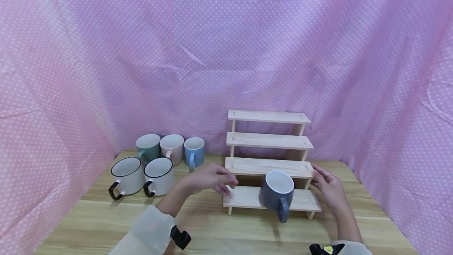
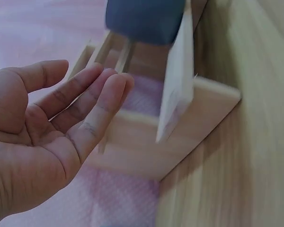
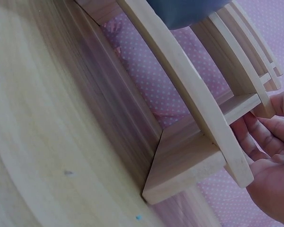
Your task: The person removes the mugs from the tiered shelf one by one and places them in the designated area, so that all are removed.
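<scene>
A stepped wooden display stand (image 1: 269, 140) with several tiers stands on the table. On its lowest tier sits a dark grey-blue mug (image 1: 276, 196), white inside, its handle toward me; the wrist views show only its lower part. My left hand (image 1: 212, 179) hovers by the stand's left end, with loosely bent fingers (image 2: 92, 94) and nothing held. At the opposite end, my right hand (image 1: 329, 188) grips the second tier from the bottom, thumb at the plank's end and fingers (image 3: 262, 135) beneath and behind it.
Left on the table (image 1: 212, 223) stand two white mugs (image 1: 128, 178) with black rims and handles. Behind them are a green mug (image 1: 148, 147), a pale pink mug (image 1: 172, 148) and a blue mug (image 1: 194, 150). Pink dotted cloth (image 1: 226, 50) hangs around the table.
</scene>
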### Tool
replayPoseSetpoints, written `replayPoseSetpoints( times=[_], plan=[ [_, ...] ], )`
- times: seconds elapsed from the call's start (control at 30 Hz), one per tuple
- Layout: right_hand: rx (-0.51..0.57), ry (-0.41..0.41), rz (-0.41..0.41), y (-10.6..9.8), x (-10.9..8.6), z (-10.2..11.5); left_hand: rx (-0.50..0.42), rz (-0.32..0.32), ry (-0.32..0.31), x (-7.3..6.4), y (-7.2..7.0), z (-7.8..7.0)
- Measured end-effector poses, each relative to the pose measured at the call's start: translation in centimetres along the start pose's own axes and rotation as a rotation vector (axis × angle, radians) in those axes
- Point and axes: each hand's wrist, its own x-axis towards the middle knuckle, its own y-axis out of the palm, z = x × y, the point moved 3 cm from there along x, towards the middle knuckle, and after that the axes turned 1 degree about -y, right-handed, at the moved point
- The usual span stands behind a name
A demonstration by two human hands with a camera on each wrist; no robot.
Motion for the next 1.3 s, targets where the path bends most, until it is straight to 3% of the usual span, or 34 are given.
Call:
replayPoseSetpoints(
  times=[0.27,0.57,0.73,1.03,1.3],
  plan=[
    [-0.003,0.009,0.001,0.2,0.3,0.3,-0.055,0.099,-0.016,1.7,3.2,0.5],
    [-0.024,-0.007,0.006,0.2,0.1,0.1,-0.144,0.284,0.008,2.7,6.4,0.1],
    [-0.004,-0.024,0.002,0.2,0.1,-0.2,-0.175,0.350,0.003,3.2,8.1,0.1],
    [0.008,-0.024,0.006,0.2,0.0,0.2,-0.239,0.484,0.006,3.5,9.7,0.6],
    [0.040,-0.029,0.007,0.0,0.0,-0.3,-0.281,0.512,-0.046,3.7,10.7,0.5]
  ],
)
